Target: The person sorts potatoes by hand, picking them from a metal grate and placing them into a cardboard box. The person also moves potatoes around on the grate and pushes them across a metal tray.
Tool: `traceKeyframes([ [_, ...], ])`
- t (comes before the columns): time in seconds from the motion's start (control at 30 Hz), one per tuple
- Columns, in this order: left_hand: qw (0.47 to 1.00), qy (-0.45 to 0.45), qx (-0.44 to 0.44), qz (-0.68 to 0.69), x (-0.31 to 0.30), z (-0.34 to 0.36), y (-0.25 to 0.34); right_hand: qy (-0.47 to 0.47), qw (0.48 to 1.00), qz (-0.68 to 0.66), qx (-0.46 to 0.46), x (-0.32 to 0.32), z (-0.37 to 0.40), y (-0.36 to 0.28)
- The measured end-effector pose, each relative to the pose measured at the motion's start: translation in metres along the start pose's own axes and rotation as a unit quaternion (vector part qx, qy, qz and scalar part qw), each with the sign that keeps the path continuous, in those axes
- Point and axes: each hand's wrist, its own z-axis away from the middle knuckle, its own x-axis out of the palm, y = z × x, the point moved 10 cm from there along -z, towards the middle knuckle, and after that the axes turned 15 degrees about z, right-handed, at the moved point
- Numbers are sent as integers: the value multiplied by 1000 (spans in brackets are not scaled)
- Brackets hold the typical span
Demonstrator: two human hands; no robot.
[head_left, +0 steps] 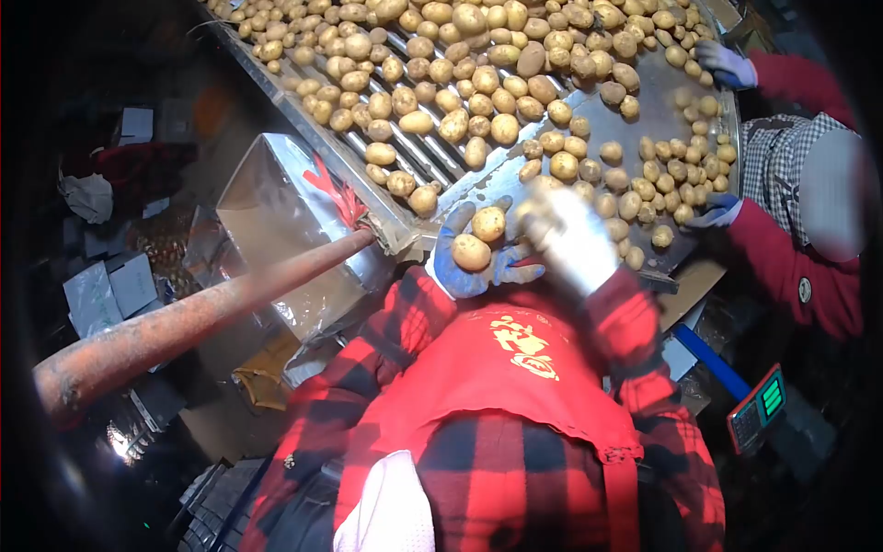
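Observation:
My left hand (pixel 456 261), in a blue and grey glove, is cupped palm up with two potatoes (pixel 472 253) resting in it. The thumb and fingers curl around them at the near edge of the metal sorting table (pixel 487 172). Close by on the right is my right hand (pixel 572 235), in a pale glove and smeared by motion. Its fingers are too blurred to show whether a potato is in them. Beyond both hands, many loose potatoes (pixel 504 129) lie on the rollers and the flat metal plate.
A co-worker's gloved hands (pixel 727 64) reach onto the table from the right. An orange pole (pixel 212 308) slants in from the left, beside a plastic-lined box (pixel 285 198). A scale display (pixel 759 408) glows green at lower right.

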Motion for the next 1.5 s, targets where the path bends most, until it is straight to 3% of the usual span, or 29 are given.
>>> traceKeyframes([
  [0.03, 1000, 0, -2, 3, -13, 14, 9, 19, 992, 41, -119, 1, 15, -54],
  [0.07, 930, -35, 102, -351, -13, 38, 37, 11, 990, 18, -138, -3, 25, -81],
  [0.1, 728, -65, 192, -655, 2, 67, 46, 3, 988, -5, -154, -6, 34, -100],
  [0.13, 902, 45, 170, -394, -23, 92, 60, -30, 984, -59, -165, -1, 41, -105],
  [0.17, 976, 155, 123, -92, -49, 120, 50, -61, 977, -111, -171, 4, 49, -105],
  [0.23, 982, 132, 113, 71, -28, 167, 40, -65, 982, -103, -142, 11, 60, -92],
  [0.27, 983, 134, 103, 72, -31, 189, 43, -105, 985, -92, -103, 22, 60, -81],
  [0.3, 985, 71, 159, 13, -25, 214, 63, -146, 984, -83, -66, 36, 60, -70],
  [0.37, 953, -57, 277, -107, -3, 260, 95, -107, 976, -134, -131, 59, 43, -95],
  [0.43, 935, -149, 297, 124, 14, 266, 121, -24, 954, -184, -237, 72, 17, -151],
  [0.47, 919, -228, 320, -25, -42, 320, 186, 111, 912, -87, -385, 79, 29, -178],
  [0.5, 920, -217, 324, 34, 4, 283, 171, -41, 959, -136, -246, 121, 6, -176],
  [0.57, 898, -156, 404, 83, -47, 312, 260, 24, 961, -147, -235, 127, -5, -172],
  [0.6, 895, -161, 408, 85, -42, 316, 284, 0, 970, -133, -205, 110, -6, -169],
  [0.63, 892, -91, 443, 23, -45, 321, 306, 32, 964, -154, -214, 103, 1, -160],
  [0.7, 871, 28, 487, -60, -53, 330, 327, -47, 962, -155, -221, 97, 13, -144],
  [0.83, 846, 102, 515, -91, -53, 334, 339, -68, 982, -91, -152, 75, 37, -93],
  [0.93, 841, 144, 503, -138, -45, 334, 315, 76, 981, 151, -91, 21, 15, -56],
  [0.97, 840, 156, 495, -161, -39, 333, 304, 127, 953, 266, -75, 16, 8, -53],
  [1.03, 836, 190, 451, -249, -21, 321, 267, 54, 932, 359, -12, 46, -24, -19],
  [1.07, 812, 221, 417, -343, -8, 310, 243, 31, 909, 416, -3, 63, -45, -3],
  [1.1, 701, 268, 362, -554, 15, 296, 214, 32, 879, 476, -13, 83, -62, 12],
  [1.13, 569, 286, 287, -715, 36, 272, 179, 37, 894, 447, -23, 71, -75, 8],
  [1.17, 560, 273, 230, -748, 45, 243, 149, 27, 916, 400, -3, 67, -90, 21],
  [1.2, 882, 81, 100, -454, 7, 209, 112, 16, 940, 341, 4, 57, -97, 27],
  [1.23, 989, -133, -52, -48, 8, 196, 80, 5, 959, 283, 10, 48, -100, 31],
  [1.3, 960, 150, 33, -233, -15, 181, 65, 72, 988, 125, 61, 20, -85, 21],
  [1.4, 973, 169, 79, -139, 1, 120, 28, 87, 993, 84, 12, 25, -38, -43],
  [1.5, 985, 63, 79, -140, -9, 104, 30, -83, 983, 41, -159, 67, 27, -136],
])
